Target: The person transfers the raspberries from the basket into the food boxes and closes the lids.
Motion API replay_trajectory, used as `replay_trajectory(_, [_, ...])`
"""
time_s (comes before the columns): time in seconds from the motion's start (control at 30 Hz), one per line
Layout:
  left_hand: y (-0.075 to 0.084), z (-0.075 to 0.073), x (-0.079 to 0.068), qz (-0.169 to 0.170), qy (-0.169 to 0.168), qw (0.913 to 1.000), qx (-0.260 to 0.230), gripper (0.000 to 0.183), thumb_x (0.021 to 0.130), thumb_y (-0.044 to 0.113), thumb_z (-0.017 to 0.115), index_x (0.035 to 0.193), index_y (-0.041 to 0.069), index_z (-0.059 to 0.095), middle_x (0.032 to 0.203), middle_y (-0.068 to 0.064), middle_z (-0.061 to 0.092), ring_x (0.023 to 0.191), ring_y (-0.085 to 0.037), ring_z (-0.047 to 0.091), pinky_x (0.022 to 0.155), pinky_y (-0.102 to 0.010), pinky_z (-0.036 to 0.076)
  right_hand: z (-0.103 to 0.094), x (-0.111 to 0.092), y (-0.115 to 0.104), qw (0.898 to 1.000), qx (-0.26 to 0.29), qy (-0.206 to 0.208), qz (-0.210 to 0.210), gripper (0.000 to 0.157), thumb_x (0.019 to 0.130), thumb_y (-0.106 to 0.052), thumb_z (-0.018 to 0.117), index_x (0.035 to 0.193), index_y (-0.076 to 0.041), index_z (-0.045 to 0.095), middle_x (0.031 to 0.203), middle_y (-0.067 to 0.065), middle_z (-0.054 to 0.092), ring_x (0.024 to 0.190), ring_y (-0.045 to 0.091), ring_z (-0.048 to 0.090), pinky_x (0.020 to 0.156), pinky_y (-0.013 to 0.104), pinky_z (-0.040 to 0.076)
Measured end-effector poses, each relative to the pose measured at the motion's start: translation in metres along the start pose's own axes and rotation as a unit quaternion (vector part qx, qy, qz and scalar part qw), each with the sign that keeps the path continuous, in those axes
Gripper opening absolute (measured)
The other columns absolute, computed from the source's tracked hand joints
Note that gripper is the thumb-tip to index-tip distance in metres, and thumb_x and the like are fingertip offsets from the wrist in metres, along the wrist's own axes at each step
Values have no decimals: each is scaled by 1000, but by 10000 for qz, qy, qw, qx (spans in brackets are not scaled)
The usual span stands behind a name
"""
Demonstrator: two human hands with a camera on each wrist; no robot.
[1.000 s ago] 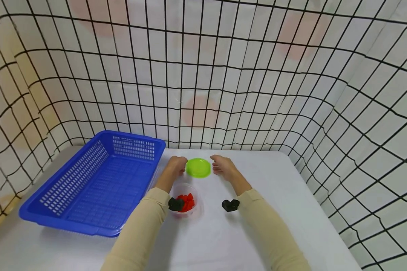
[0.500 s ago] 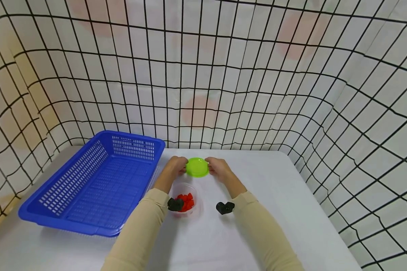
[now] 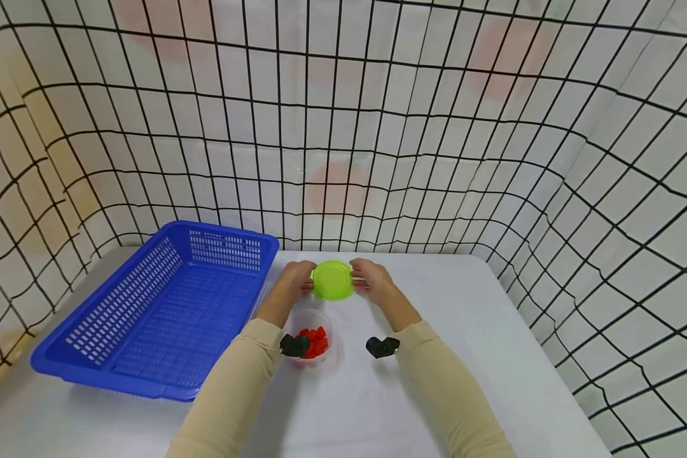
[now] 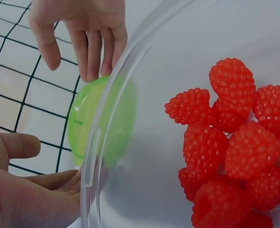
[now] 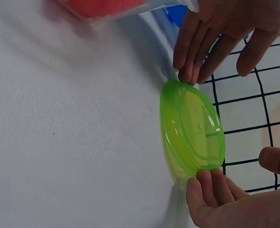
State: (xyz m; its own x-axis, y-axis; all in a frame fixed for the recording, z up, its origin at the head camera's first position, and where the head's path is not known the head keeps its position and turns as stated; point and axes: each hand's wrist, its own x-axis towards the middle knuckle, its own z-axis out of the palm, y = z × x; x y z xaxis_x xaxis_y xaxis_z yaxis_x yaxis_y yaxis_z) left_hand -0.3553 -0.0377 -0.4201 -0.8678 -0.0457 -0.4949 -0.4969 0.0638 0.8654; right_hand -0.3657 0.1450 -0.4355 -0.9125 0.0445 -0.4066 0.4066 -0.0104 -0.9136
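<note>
A round, translucent green lid (image 3: 333, 280) sits between both hands near the back of the table, tilted in the right wrist view. My left hand (image 3: 293, 280) is at its left edge and my right hand (image 3: 376, 282) at its right edge. In the right wrist view, extended fingertips of the left hand (image 5: 228, 35) and right hand (image 5: 239, 204) meet opposite edges of the lid, while both thumbs stand off it. Closer to me, a clear round tub (image 4: 93, 156) holds several red raspberries (image 4: 254, 149); my left wrist partly covers it in the head view.
A large blue plastic basket (image 3: 172, 318) stands on the left of the white table (image 3: 481, 356). Behind the table rises a black grid net (image 3: 343, 152) over white cloth, which also runs along both sides.
My right hand has come in from the right to the lid's edge. The lid has shifted slightly left and away from me, and the thumbs have lifted off it. Tub and basket stay put.
</note>
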Motion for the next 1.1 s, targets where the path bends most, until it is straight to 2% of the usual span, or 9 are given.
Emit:
replay_trajectory(0.27, [-1, -6, -6, -42, -276, 9996, 1, 54, 104, 25, 47, 144, -10, 43, 132, -25, 57, 121, -33, 60, 111, -38, 48, -6, -7, -5, 9995, 255, -124, 124, 53, 99, -24, 59, 139, 10, 50, 128, 18, 55, 110, 28, 55, 113, 41, 45])
replay_trajectory(0.47, [1, -17, -17, 212, -481, 9983, 253, 51, 106, 26, 44, 140, -12, 48, 130, -28, 61, 117, -34, 65, 107, -39, 53, -12, -15, -9, 9997, -160, -179, -48, 44, 101, -26, 58, 128, 9, 59, 105, 12, 61, 98, 24, 62, 111, 42, 48])
replay_trajectory(0.6, [4, -24, -22, 143, -573, 9973, 426, 49, 108, 28, 42, 135, -12, 53, 128, -28, 63, 114, -34, 68, 103, -40, 55, -18, -19, -13, 9980, -538, -298, -142, 32, 101, -24, 59, 112, 5, 65, 90, 7, 65, 83, 18, 66, 102, 40, 56])
replay_trajectory(0.7, [6, -27, -26, 110, -629, 9971, 419, 47, 108, 27, 43, 130, -11, 58, 124, -27, 66, 110, -34, 70, 99, -39, 57, -20, -24, -15, 9960, -744, -412, -256, 24, 99, -17, 62, 106, 5, 66, 82, 5, 65, 77, 16, 65, 92, 35, 60])
replay_trajectory(0.8, [8, -29, -33, 258, -630, 9962, 543, 41, 107, 25, 48, 123, -10, 63, 117, -24, 70, 104, -32, 73, 93, -37, 59, -20, -32, -16, 9932, -906, -545, -491, 18, 95, -8, 66, 105, 8, 66, 82, 5, 66, 78, 17, 66, 87, 32, 61])
replay_trajectory(0.9, [12, -32, -44, 516, -570, 9936, 831, 37, 105, 23, 55, 119, -10, 67, 109, -22, 73, 95, -29, 75, 89, -35, 61, -19, -44, -19, 9886, -1104, -714, -736, 22, 92, -3, 69, 109, 9, 64, 91, 9, 69, 84, 21, 69, 89, 34, 61])
replay_trajectory(1.0, [13, -38, -54, 841, -412, 9890, 1144, 33, 102, 20, 61, 117, -8, 67, 101, -20, 72, 84, -25, 75, 83, -32, 62, -16, -55, -24, 9848, -1232, -926, -805, 34, 90, -1, 70, 121, 9, 59, 99, 14, 69, 89, 24, 70, 91, 37, 61])
replay_trajectory(1.1, [11, -46, -62, 1126, -322, 9826, 1441, 29, 99, 12, 64, 122, -6, 64, 101, -19, 71, 79, -22, 74, 78, -30, 63, -13, -65, -30, 9791, -1393, -1262, -773, 49, 90, -2, 71, 135, 6, 52, 101, 15, 69, 90, 24, 71, 92, 39, 61])
